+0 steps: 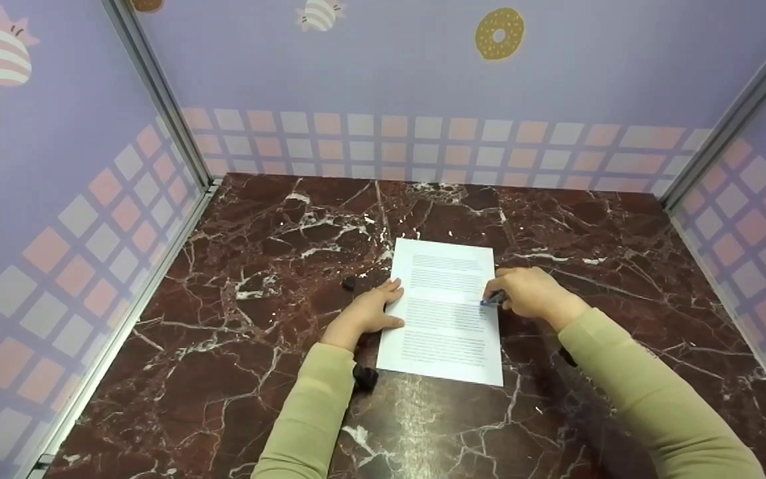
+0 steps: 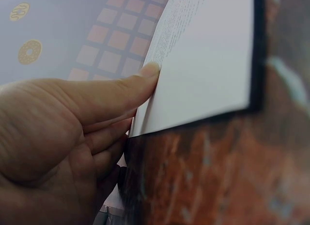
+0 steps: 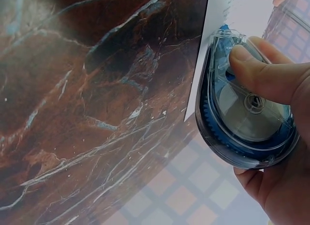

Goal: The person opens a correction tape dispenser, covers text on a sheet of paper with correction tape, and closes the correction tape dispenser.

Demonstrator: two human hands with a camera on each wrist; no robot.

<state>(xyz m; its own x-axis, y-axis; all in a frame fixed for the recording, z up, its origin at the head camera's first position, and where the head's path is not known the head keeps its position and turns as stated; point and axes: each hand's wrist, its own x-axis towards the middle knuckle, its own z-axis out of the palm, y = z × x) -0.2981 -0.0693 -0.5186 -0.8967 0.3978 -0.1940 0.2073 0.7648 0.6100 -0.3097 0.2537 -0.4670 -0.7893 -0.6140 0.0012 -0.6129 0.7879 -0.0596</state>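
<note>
A sheet of printed paper [image 1: 441, 293] lies flat on the dark red marbled table. My left hand [image 1: 371, 311] rests on its left edge, thumb and fingers spread apart. In the left wrist view, the thumb of my left hand [image 2: 82, 123] presses on the paper's margin [image 2: 208, 75]. At the paper's right edge, my right hand [image 1: 530, 294] grips a correction tape [image 1: 495, 298], its blue tip on the lines of print. The right wrist view shows the clear and blue correction tape [image 3: 242, 123] pinched between thumb and fingers of my right hand [image 3: 286, 94].
Dark red marbled table [image 1: 223, 372] surrounds the sheet. Purple panels [image 1: 383, 80] with pink and white squares stand at the back and both sides. A small dark object [image 1: 348, 284] lies by my left fingers. A black device [image 1: 365, 378] sits at my left wrist.
</note>
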